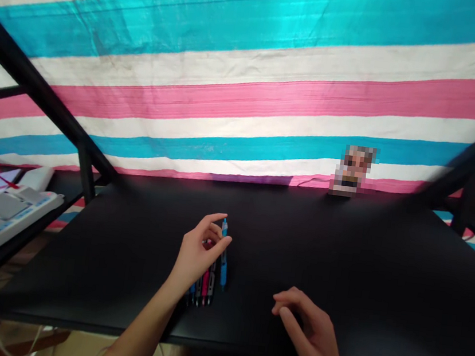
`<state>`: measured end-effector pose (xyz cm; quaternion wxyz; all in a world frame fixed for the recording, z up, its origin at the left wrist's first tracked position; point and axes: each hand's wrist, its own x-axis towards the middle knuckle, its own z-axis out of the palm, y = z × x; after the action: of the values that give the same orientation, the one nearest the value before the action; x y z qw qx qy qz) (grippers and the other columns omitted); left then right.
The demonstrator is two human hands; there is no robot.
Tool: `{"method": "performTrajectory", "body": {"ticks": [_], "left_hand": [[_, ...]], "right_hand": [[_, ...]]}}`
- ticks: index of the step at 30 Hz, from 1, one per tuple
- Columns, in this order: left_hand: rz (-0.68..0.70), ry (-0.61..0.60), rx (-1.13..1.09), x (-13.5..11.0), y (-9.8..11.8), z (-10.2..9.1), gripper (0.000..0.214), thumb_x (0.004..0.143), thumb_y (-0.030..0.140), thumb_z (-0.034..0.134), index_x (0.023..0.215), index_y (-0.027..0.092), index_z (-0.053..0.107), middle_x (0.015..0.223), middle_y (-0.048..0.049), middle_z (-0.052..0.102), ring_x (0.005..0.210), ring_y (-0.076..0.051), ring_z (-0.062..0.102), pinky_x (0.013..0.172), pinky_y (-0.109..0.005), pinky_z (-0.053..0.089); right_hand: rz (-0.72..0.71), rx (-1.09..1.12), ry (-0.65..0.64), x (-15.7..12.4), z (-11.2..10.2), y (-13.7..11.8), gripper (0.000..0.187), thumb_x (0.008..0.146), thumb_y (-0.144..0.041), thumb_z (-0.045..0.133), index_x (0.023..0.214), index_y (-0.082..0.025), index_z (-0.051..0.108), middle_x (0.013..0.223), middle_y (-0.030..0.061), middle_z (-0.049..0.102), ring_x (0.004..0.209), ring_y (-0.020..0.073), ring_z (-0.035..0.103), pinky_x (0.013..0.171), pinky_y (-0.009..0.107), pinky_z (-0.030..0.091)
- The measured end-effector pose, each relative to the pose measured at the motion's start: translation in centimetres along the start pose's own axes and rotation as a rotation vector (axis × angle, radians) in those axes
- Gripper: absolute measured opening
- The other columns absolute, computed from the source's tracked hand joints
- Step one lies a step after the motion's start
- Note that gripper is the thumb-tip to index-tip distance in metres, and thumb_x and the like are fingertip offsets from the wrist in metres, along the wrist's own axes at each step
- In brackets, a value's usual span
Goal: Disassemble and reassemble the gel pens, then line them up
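Note:
My left hand (pixel 200 248) is over a small group of pens near the middle of the black table. Its thumb and fingers are closed on the upper part of a blue pen (pixel 223 271), which points away from me. To the left of that pen, partly under the hand, several other pens lie side by side, among them a pink pen (pixel 205 284) and a grey-black pen (pixel 211 281). Farther right, my right hand (pixel 310 325) hovers over or rests on the table with loosely bent fingers. Between its thumb and fingers there is a gap with nothing in it.
The black table (pixel 341 248) has dark metal frame bars (pixel 52 97) at both sides. On the left is a white power strip (pixel 2 224) with plugs and cables. A pixelated object (pixel 352 169) stands at the back edge, before a striped sheet (pixel 230 96).

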<state>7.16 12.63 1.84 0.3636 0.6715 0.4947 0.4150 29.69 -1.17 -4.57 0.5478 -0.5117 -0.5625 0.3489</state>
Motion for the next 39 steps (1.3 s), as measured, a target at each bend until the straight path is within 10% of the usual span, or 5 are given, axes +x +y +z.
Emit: {"method": "performTrajectory", "body": {"ticks": [8,15,21,39], "left_hand": [[0.148,0.013,0.378,0.4,-1.3,0.3,0.012,0.085,0.017,0.066,0.077,0.023,0.072,0.073,-0.0003,0.063,0.069,-0.019,0.060,0.068,-0.031,0.046],[0.290,-0.072,0.520,-3.7,-0.5,-1.7,0.026,0.091,0.033,0.074,0.115,0.026,0.077,0.121,-0.0112,0.076,0.120,-0.036,0.064,0.106,-0.054,0.046],[0.374,-0.336,0.875,-8.7,-2.5,-4.3,0.084,0.090,0.064,0.071,0.163,0.034,0.041,0.168,-0.0179,0.042,0.155,-0.051,0.031,0.114,-0.082,0.030],[0.425,-0.509,0.857,-6.5,-3.3,-1.2,0.092,0.092,0.076,0.054,0.166,0.025,0.033,0.174,-0.0186,0.028,0.160,-0.040,0.030,0.122,-0.069,0.033]], "right_hand": [[0.031,0.003,-0.002,-0.3,0.1,0.1,0.014,0.104,-0.031,0.061,0.104,-0.025,0.074,0.081,0.0029,0.068,0.079,0.0210,0.067,0.067,0.029,0.051],[0.041,-0.011,-0.006,-0.3,-0.1,0.3,0.014,0.103,-0.031,0.062,0.102,-0.025,0.075,0.081,0.0032,0.069,0.079,0.0216,0.068,0.067,0.029,0.051],[0.027,0.008,-0.032,-0.2,-0.3,0.2,0.013,0.104,-0.030,0.060,0.103,-0.027,0.073,0.082,0.0014,0.068,0.079,0.0204,0.066,0.071,0.029,0.050],[0.061,0.080,-0.050,-0.1,-0.2,0.2,0.012,0.103,-0.026,0.063,0.106,-0.029,0.075,0.084,0.0002,0.068,0.081,0.0185,0.064,0.073,0.028,0.047]]}}
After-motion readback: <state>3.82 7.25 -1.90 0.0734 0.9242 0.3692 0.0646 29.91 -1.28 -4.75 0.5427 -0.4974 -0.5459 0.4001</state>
